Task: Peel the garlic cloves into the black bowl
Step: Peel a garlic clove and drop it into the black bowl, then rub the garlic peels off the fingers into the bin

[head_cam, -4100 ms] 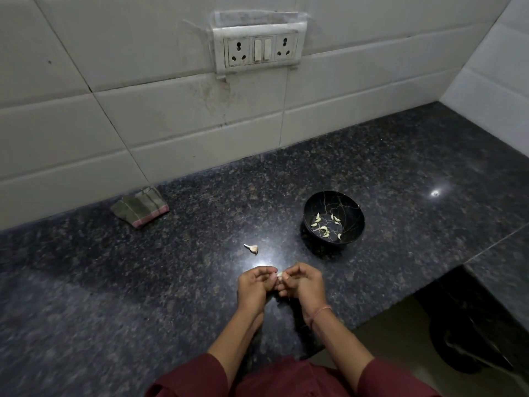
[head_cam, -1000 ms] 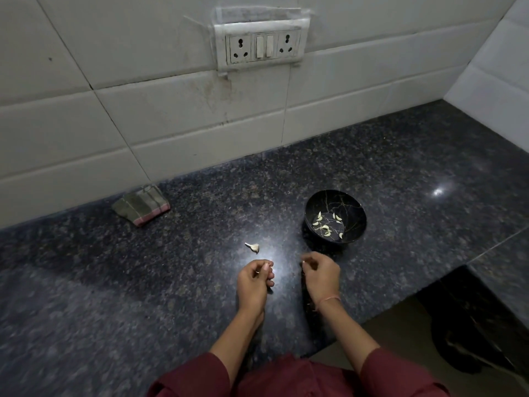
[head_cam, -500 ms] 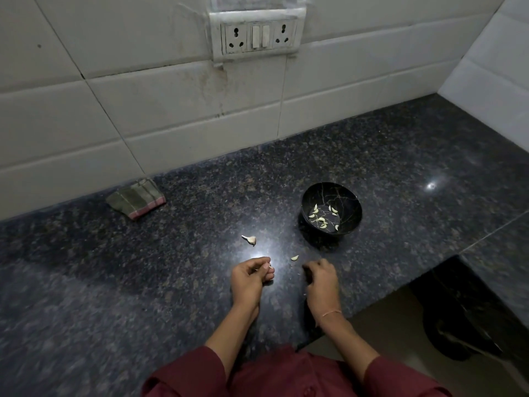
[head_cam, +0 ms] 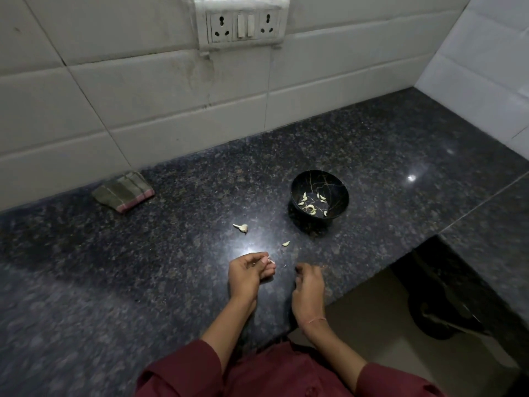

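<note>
The black bowl [head_cam: 319,196] stands on the dark granite counter with several peeled garlic cloves [head_cam: 312,203] in it. A peeled clove [head_cam: 286,243] lies loose on the counter between the bowl and my hands. An unpeeled clove [head_cam: 241,227] lies further left. My left hand [head_cam: 249,272] is curled and pinches a small pale piece of garlic or skin [head_cam: 271,261] at its fingertips. My right hand [head_cam: 307,285] rests on the counter near the front edge with fingers curled, and nothing shows in it.
A folded striped cloth [head_cam: 123,193] lies at the back left against the tiled wall. A socket panel [head_cam: 243,24] is on the wall above. The counter's front edge [head_cam: 372,276] drops off just right of my right hand; a side wall rises at far right.
My hands, joined on one clove four seconds ago, have parted. A peeled clove now lies on the counter short of the bowl. My right hand has dropped lower toward the counter.
</note>
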